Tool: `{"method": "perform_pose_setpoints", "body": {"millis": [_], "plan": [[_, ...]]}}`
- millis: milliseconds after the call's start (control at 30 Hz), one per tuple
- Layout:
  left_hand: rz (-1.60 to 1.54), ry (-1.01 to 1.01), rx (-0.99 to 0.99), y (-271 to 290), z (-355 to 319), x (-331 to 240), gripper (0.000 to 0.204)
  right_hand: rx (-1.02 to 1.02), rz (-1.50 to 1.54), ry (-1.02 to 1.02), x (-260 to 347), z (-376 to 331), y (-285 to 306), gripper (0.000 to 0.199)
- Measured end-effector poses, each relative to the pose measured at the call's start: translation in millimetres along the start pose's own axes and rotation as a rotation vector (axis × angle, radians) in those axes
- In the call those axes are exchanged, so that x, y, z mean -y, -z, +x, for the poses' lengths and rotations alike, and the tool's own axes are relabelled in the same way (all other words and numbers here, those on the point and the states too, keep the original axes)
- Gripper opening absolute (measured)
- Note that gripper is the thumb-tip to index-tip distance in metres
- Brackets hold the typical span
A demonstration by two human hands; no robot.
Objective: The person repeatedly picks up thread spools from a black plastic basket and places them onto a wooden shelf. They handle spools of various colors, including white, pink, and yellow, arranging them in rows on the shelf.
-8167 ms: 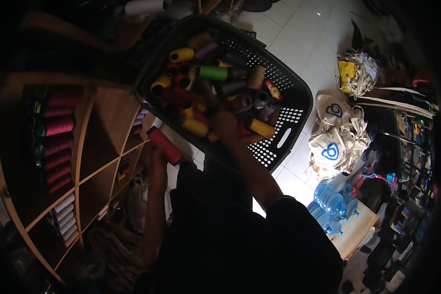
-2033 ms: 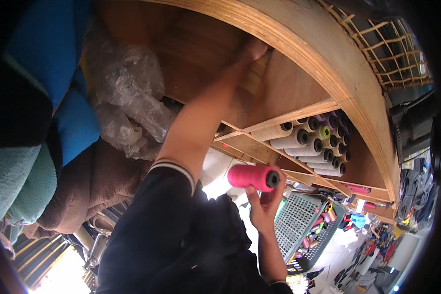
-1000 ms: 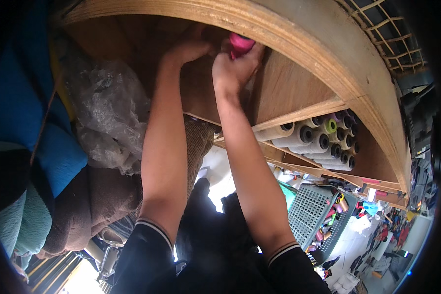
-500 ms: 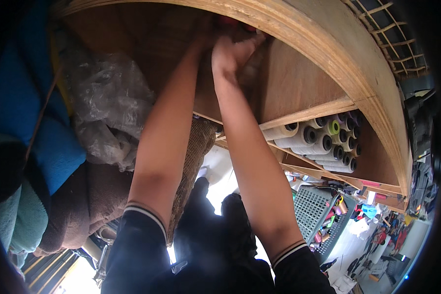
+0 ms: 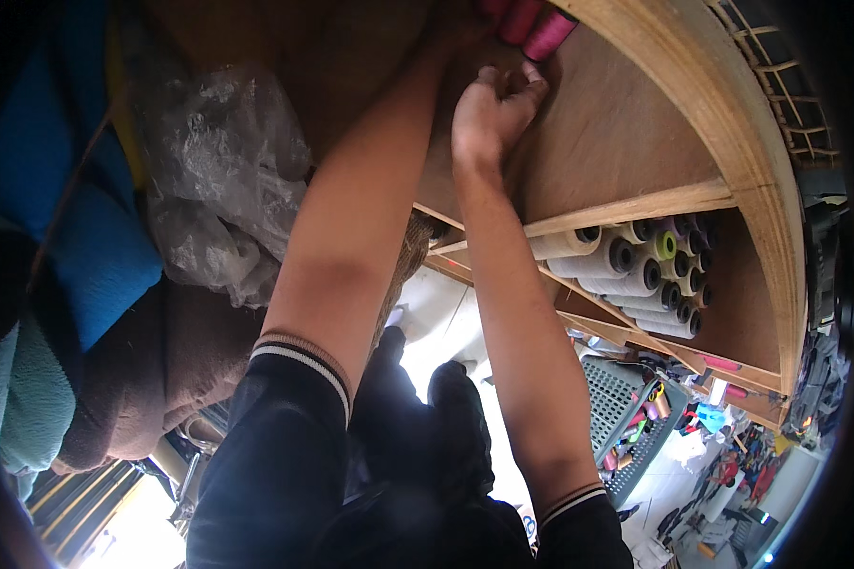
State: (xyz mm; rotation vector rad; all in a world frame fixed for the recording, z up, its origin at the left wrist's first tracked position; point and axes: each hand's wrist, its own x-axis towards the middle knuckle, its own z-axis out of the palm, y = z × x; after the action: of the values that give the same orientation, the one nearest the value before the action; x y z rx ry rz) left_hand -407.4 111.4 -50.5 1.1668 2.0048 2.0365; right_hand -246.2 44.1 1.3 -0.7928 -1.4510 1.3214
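Several magenta thread spools [image 5: 550, 36] lie side by side inside a wooden shelf compartment [image 5: 598, 133], at the top of the view. My right hand [image 5: 495, 112] is just below them, its fingers bent but apart, with a fingertip at the lower end of the nearest spool. I see nothing held in its palm. Reaching deeper, my left hand [image 5: 460, 21] is beside the spools at the upper edge, where shadow and the frame's edge hide its fingers.
Below a wooden divider, another compartment holds several white and grey thread cones [image 5: 650, 275]. A crumpled clear plastic bag [image 5: 223, 161] hangs at left, near blue and brown fabric [image 5: 194, 370]. Lower right stands a green plastic basket [image 5: 617, 403] with colourful spools. A curved wooden edge [image 5: 721, 104] borders the shelf.
The view has shifted, so the magenta spools show more fully. My right hand now appears lower than the spools, and my left forearm reaches farther right.
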Motion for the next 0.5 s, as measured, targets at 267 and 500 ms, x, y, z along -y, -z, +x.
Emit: {"method": "perform_pose_setpoints", "body": {"millis": [267,500], "plan": [[-0.028,0.007,-0.003,-13,-6,-3,0.057,-0.017,-0.007,-0.019,4,-7,0,0.043],[-0.045,0.012,-0.023,-24,-14,0,0.054,0.06,0.124,-0.029,33,-16,6,0.04]]}}
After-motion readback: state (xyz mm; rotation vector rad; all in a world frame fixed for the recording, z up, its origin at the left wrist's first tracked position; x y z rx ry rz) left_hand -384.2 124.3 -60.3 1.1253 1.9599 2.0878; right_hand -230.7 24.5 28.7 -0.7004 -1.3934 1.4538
